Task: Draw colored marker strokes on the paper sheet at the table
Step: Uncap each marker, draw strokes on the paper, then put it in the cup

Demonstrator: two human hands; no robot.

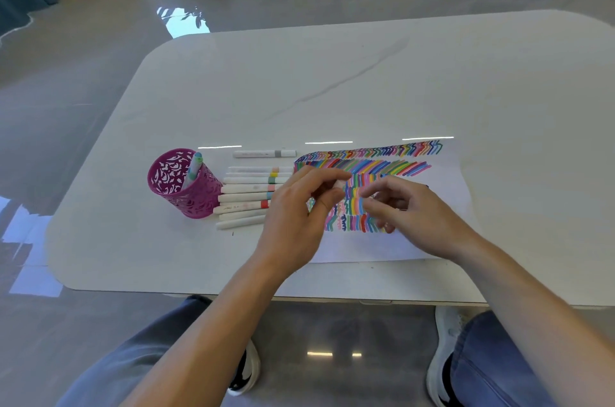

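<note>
A white paper sheet [442,207] lies on the table [332,74], covered with rows of coloured marker strokes [372,163]. Both hands hover over the strokes. My left hand [299,210] pinches a small white piece, seemingly a marker cap [339,184], between thumb and fingers. My right hand [412,213] is just to its right, fingers curled around a pale marker that is blurred and mostly hidden; a dark end shows at the hand's far side [427,187]. The two hands are a short gap apart.
A magenta cut-out pen cup [179,190] with one marker [194,167] stands left of the sheet. Several white markers [249,197] lie in a row beside it, and a grey-banded one [264,153] lies behind. A plant, a white cabinet and my knees surround the table.
</note>
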